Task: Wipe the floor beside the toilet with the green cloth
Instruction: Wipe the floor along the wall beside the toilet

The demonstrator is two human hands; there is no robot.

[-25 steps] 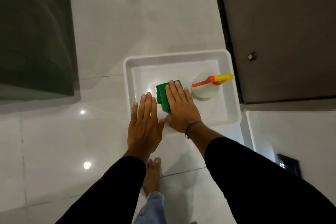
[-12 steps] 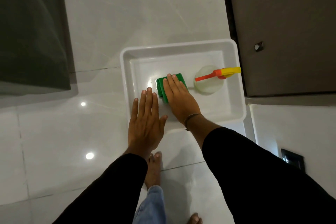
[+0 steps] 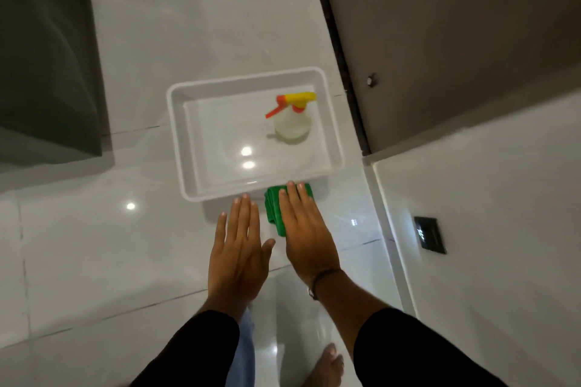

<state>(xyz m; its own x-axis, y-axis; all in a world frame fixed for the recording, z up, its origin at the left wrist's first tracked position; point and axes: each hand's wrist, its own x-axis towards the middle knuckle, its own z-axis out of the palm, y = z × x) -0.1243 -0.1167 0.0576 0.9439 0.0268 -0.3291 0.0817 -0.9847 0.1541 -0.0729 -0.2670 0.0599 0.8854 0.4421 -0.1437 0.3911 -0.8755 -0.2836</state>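
Note:
The folded green cloth (image 3: 273, 209) is under my right hand (image 3: 306, 236), just in front of the near rim of the white tray (image 3: 176, 135) and outside it. My fingers lie flat over the cloth, and only its left part and far edge show. Whether it touches the white tiled floor (image 3: 78, 245) I cannot tell. My left hand (image 3: 237, 248) hovers flat beside it, fingers apart, holding nothing. A dark grey bulky fixture (image 3: 47, 56) stands at the far left.
A clear spray bottle (image 3: 290, 122) with a yellow and orange head stands in the tray's right part. A brown door (image 3: 440, 41) with a small round knob (image 3: 371, 80) is at the right. A black plate (image 3: 429, 234) sits on the white wall. My bare foot (image 3: 327, 364) is below.
My right hand has brought the green cloth out of the tray to a spot just in front of its near rim. My left hand pulled back with it. The view rose and widened.

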